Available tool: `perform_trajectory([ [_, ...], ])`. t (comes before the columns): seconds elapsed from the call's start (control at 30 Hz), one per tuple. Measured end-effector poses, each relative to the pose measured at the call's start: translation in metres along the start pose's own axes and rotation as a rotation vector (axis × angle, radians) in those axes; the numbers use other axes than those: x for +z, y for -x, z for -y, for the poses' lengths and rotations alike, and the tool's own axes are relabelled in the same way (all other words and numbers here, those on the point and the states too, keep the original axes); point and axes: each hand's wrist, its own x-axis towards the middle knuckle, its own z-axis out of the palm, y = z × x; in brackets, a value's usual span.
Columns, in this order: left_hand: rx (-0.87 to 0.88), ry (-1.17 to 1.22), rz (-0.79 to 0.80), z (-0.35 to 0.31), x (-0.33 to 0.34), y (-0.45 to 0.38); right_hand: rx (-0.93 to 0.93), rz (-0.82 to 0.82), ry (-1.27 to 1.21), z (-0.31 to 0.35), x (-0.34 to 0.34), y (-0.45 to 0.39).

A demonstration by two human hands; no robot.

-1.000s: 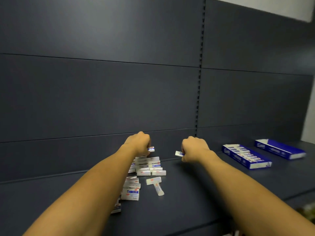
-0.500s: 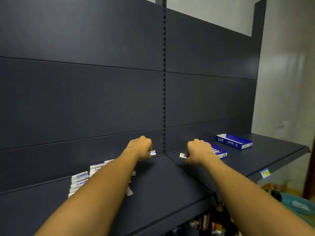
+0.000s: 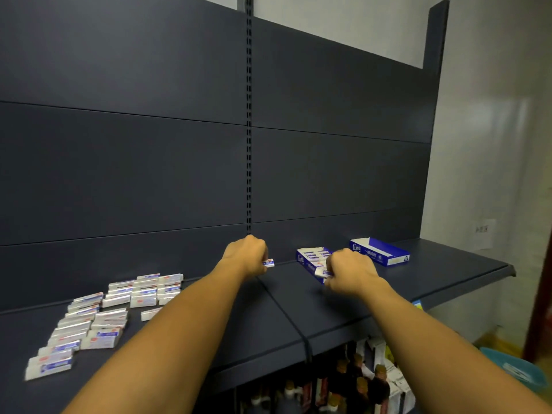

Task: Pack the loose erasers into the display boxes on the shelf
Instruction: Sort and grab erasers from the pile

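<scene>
I am carrying one eraser in each fist toward the boxes at the right end of the shelf.

My left hand is curling round an eraser whose end is poking out toward 3 o'clock; my right hand is pinching another right at the near edge of the part-filled box. A second box is sitting open at 2 o'clock from that hand, apparently unfilled. The loose pile is lying at 8 o'clock from my left hand, well apart from the boxes. Judging by size and wrappers, these small blocks are likely handling light, firm and slightly slick, so I am judging the long sides the best place to hold. The cardboard box looks thin and may slide when pushed.
</scene>
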Motion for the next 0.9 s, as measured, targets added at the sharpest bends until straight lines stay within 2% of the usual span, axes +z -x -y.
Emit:
perform_trajectory([
  [0.27,-0.016,-0.01,0.0,-0.053,0.012,-0.025,-0.021,0.032,-0.049,-0.064,0.015,-0.003],
  [0.4,-0.016,-0.02,-0.003,-0.07,0.015,-0.048,-0.02,-0.003,-0.037,-0.083,0.018,-0.017],
  [0.9,-0.012,0.006,-0.034,-0.087,0.049,-0.176,-0.101,-0.02,-0.043,-0.133,0.038,-0.137],
])
